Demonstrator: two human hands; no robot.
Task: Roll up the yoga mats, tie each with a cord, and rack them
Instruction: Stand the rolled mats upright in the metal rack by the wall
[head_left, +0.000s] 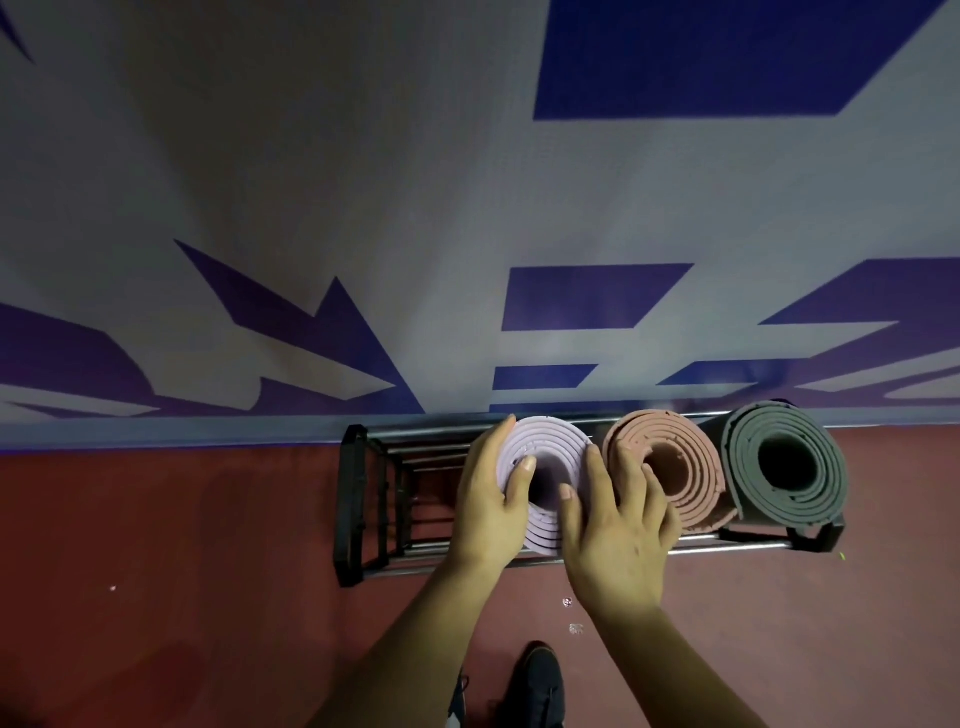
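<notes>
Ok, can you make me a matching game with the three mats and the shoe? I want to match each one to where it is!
Things:
1. lilac mat
2. pink mat
3. grey mat
4. shoe

Places:
A. at the right end of the rack
B. on the red floor, at the bottom of the picture
C. gripped by the left hand and right hand
D. the middle one of the three in the rack

Pairs: 1-C, 2-D, 3-A, 4-B
</notes>
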